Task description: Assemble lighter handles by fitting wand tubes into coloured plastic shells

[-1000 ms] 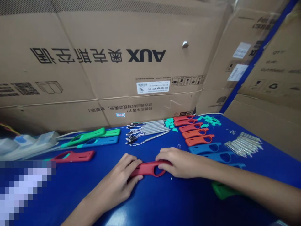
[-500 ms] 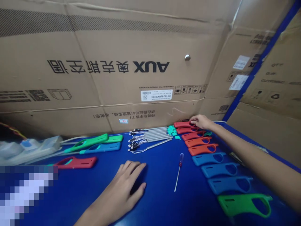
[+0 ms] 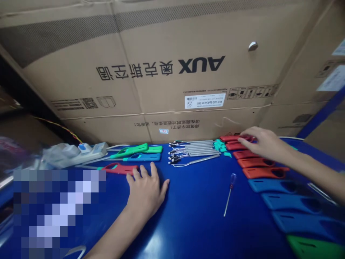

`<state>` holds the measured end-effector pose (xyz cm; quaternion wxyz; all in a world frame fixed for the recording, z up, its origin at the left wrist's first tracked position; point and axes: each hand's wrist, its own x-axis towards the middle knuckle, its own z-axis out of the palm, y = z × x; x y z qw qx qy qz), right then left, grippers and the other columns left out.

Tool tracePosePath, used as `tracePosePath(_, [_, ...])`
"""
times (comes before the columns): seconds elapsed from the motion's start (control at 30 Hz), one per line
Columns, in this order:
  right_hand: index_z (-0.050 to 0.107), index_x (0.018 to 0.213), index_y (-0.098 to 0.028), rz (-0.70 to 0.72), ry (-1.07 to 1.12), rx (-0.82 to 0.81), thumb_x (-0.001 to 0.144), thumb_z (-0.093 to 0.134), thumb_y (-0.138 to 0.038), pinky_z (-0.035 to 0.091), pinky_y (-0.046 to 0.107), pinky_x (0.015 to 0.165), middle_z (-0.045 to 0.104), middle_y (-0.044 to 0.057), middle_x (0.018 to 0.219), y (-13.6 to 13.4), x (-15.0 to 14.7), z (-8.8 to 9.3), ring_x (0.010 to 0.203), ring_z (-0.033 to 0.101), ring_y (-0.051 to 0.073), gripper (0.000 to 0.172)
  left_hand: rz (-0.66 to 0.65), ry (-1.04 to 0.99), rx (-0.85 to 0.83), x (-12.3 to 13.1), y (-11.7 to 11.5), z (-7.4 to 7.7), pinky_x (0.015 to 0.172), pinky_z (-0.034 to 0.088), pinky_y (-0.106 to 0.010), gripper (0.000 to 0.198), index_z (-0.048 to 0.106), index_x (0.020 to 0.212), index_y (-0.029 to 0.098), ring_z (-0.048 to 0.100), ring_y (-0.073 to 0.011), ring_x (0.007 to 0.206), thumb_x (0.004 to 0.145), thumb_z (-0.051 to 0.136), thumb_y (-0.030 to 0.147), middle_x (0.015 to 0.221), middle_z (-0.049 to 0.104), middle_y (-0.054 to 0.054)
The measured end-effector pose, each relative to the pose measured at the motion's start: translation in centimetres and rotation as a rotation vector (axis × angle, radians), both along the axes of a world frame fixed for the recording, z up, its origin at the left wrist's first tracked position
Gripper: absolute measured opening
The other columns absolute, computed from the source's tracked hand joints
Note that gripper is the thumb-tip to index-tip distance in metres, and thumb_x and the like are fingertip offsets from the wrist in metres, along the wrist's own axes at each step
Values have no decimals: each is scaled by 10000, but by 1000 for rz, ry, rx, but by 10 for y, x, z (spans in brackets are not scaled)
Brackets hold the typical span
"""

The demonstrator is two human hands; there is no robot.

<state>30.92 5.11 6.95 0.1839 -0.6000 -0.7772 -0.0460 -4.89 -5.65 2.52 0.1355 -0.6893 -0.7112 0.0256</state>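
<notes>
Nearest on the right, a green casing lies on the blue counter, partly cut off by the frame edge; blue casings and orange casings line up beyond it, long axes roughly left to right, rings at the right ends. Screwdriver between the hands, nearer the casings, handle pointing away from the person. Left hand is palm down, fingers spread, thumb well out, nothing gripped. Its fingertips are at the near right end of a red lighter; touching or just above, cannot tell. That lighter's long axis runs left to right, solid end toward the left hand, rod pointing left, so left is clearly the nearer hand. Farther off, right hand reaches to the far end of the casing row, fingers bent over the ring end of a red casing; closed on it or only resting, cannot tell. That casing also lies left to right, solid end sticking out left of the fingers, pointing at the mint-green bits and wired metal tubes. Cardboard box stands behind everything.
</notes>
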Motion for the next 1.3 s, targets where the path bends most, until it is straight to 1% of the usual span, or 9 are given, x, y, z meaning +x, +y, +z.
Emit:
tracePosePath(0.07, [682, 915, -228, 157, 3, -58, 876, 512, -384, 495, 366, 822, 700, 72, 979, -25, -21, 6, 894, 650, 253, 234, 31, 12, -15, 0, 1, 0, 858, 399, -612, 721, 447, 1350, -44, 534, -514, 1113, 904, 427, 522, 1183, 581, -362])
tracePosePath(0.23, [655, 1006, -233, 476, -69, -322, 929, 446, -381, 498, 391, 789, 654, 91, 1048, -83, -63, 10, 912, 630, 245, 267, -84, -7, -58, 1, 1, 7, 916, 411, -487, 573, 489, 1345, 98, 654, -352, 976, 947, 349, 487, 1134, 650, -226])
tracePosePath(0.3, [644, 1038, -243, 513, -84, -376, 947, 428, -383, 497, 391, 782, 629, 87, 1084, -96, -70, 9, 918, 618, 236, 272, -69, -5, -40, -2, 3, 9, 918, 401, -516, 579, 494, 1341, 124, 611, -391, 1064, 937, 349, 514, 1214, 613, -233])
tracePosePath(0.4, [634, 1053, -252, 529, -81, -404, 953, 432, -388, 494, 392, 781, 615, 78, 1087, -104, -74, 7, 916, 612, 230, 264, 49, 3, -4, -15, 10, 10, 887, 383, -602, 645, 518, 1291, 36, 552, -489, 1122, 915, 375, 540, 1207, 593, -314])
tracePosePath(0.53, [628, 1082, -260, 533, -70, -440, 953, 439, -383, 496, 392, 790, 609, 71, 1102, -105, -74, 8, 922, 612, 226, 260, 77, -7, 16, -25, 20, 7, 835, 426, -553, 585, 580, 1124, -50, 641, -457, 952, 934, 365, 460, 979, 665, -323])
tracePosePath(0.8, [635, 1112, -256, 548, -40, -414, 948, 457, -323, 493, 375, 811, 618, 81, 1115, -122, -77, 11, 959, 605, 233, 251, -337, -113, 62, 19, -18, 15, 984, 424, -455, 448, 581, 1205, 144, 572, -335, 1154, 938, 378, 441, 1264, 603, -184])
tracePosePath(0.97, [624, 1138, -227, 549, -64, -410, 945, 459, -285, 487, 377, 824, 618, 77, 1089, -129, -81, 16, 960, 598, 232, 261, -513, -147, 44, -1, -4, 7, 1026, 369, -547, 425, 540, 1275, 85, 429, -388, 1289, 870, 474, 195, 1325, 546, -218])
tracePosePath(1.07, [629, 1125, -217, 548, -79, -431, 937, 477, -267, 484, 379, 834, 620, 77, 1078, -127, -84, 18, 971, 596, 237, 247, -567, -149, -43, -15, 10, -4, 956, 424, -514, 493, 533, 1293, 121, 544, -332, 1164, 829, 410, 6, 1220, 615, -179])
tracePosePath(1.3, [544, 1270, -163, 536, -63, -397, 943, 488, -262, 439, 420, 969, 604, 117, 1181, -119, -92, 6, 1095, 559, 258, 347, -675, -247, -117, -16, 10, -2, 797, 465, -381, 362, 597, 1098, 186, 571, -225, 889, 900, 350, 10, 963, 615, -72])
